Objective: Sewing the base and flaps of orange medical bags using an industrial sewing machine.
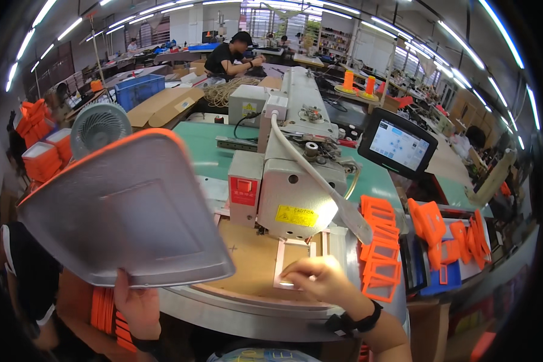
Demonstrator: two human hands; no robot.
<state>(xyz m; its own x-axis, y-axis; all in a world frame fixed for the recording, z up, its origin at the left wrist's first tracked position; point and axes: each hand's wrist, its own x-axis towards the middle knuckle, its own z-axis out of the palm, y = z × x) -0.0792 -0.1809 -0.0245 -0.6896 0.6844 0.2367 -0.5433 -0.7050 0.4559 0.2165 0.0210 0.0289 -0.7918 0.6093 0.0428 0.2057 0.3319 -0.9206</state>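
Note:
My left hand [139,311] grips the lower edge of a large grey panel [145,205] with rounded corners and an orange rim. The panel is raised and tilted at the left, with a faint rectangular outline on its face. My right hand [327,281] is closed, its fingertips pinched at the lower end of a pale rectangular frame [280,260] in the brown template board [238,256]. What those fingers hold, if anything, is too small to make out. Just beyond them stands the head of a grey industrial sewing machine [295,193], its lamp lit.
Orange rectangular frames [381,250] lie in a row right of the template. Farther right, a blue bin [443,283] holds more orange pieces. A touchscreen [398,143] stands behind them. A fan [101,128] is at the left, and a person [229,57] works farther back.

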